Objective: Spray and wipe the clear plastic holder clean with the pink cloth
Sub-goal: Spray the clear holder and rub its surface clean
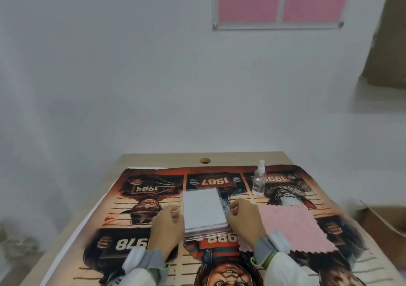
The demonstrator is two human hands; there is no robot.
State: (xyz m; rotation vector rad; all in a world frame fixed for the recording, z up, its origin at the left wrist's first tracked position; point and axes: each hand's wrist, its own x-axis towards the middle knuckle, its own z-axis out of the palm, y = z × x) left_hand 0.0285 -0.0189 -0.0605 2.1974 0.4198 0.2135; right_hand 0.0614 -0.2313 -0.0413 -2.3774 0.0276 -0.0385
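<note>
Holder (203, 211) of clear plastic lies flat mid-tabletop (153, 159), our left grip (168, 222) and right grip (242, 216) pinching its two sides, pink cloth (292, 228) just right, spray bottle (259, 181) beyond.

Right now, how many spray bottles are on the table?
1. The clear spray bottle stands upright at the far right of the printed mat, beyond the pink cloth and right of the clear plastic holder. None appears hidden.

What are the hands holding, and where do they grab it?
Both hands hold the clear plastic holder by its long side edges: left hand on its left edge, right hand on its right edge.
</note>
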